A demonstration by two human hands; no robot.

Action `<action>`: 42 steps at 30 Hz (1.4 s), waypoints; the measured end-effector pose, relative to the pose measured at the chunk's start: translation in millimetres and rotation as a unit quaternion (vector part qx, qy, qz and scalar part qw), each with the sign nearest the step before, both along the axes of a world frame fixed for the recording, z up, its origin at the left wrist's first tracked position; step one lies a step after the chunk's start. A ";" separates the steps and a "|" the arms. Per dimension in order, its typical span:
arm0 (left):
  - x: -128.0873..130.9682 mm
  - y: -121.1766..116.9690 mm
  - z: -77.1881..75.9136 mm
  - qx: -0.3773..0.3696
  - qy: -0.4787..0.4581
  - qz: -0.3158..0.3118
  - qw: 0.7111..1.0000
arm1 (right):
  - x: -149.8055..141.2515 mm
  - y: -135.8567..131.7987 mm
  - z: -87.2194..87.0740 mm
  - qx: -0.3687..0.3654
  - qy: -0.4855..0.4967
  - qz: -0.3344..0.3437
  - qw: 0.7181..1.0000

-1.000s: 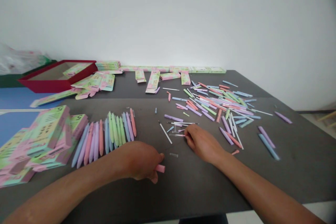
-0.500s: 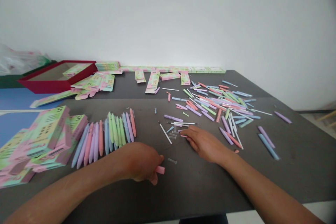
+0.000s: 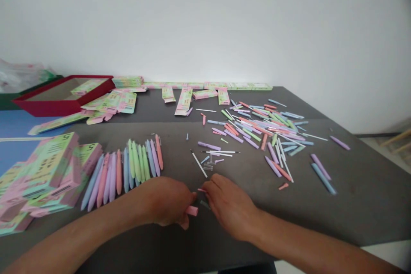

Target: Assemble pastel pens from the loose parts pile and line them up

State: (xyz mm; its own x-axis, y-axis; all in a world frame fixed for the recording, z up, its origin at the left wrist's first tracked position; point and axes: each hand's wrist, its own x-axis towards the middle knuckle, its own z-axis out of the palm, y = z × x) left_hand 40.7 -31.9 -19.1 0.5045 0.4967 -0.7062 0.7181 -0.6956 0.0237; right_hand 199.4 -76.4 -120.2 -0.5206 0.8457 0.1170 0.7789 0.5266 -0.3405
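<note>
Closest in, the left hand (image 3: 168, 202) is clenched around a short pink pen barrel (image 3: 192, 210), whose end sticks out past the fingers just above the dark table (image 3: 359, 209). The right hand (image 3: 229, 206) sits just beside it, fingers curled downward. A small pink piece (image 3: 201, 190) shows at its fingertips, but I cannot tell whether it is pinched or only touched. A small clear plastic tube (image 3: 204, 204) lies just under that hand.

Beyond the left hand, a fanned row of pastel pens (image 3: 135, 171) lies side by side in blue, lilac, pink and green. To its left stands a heap of green-and-pink pen boxes (image 3: 48, 171). Ahead of the hands, between the row and the far pile, lie loose white refills (image 3: 198, 164) and a few small clear parts (image 3: 208, 167).

Farther right, a wide scatter of pastel pen barrels (image 3: 263, 130) is spread across the table, some crossing one another. Toward the far edge, flattened pen boxes (image 3: 184, 101) lie in a loose line along the white wall (image 3: 205, 21). At the far left, a red tray (image 3: 61, 107) holds more boxes, and a plastic bag (image 3: 19, 76) sits behind it.
</note>
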 end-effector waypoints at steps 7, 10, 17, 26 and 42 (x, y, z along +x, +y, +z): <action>-6.9 3.1 0.5 0.000 -0.034 -0.008 0.999 | -11.4 -16.2 -6.4 0.016 -0.046 0.061 0.997; -8.3 3.2 -1.1 0.003 -0.030 -0.008 1.000 | -8.5 -9.4 -3.9 0.007 -0.062 0.058 0.996; -11.2 2.0 -4.9 0.008 -0.039 -0.013 0.999 | 14.5 35.8 5.6 0.037 -0.096 0.072 0.992; -5.0 2.8 -1.7 -0.001 -0.007 -0.003 1.000 | 12.5 57.1 3.3 0.061 -0.109 0.061 0.990; -5.5 1.2 -2.4 -0.001 -0.003 0.007 1.000 | 72.0 56.4 27.9 0.036 -0.090 -0.137 0.986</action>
State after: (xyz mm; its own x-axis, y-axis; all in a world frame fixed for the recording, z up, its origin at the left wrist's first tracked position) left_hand 35.2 -30.7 -21.5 0.5028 0.5025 -0.7034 0.7269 -0.6861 0.0295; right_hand 271.3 -19.9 -92.3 -0.2922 0.9501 0.1091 0.9394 0.3065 -0.1538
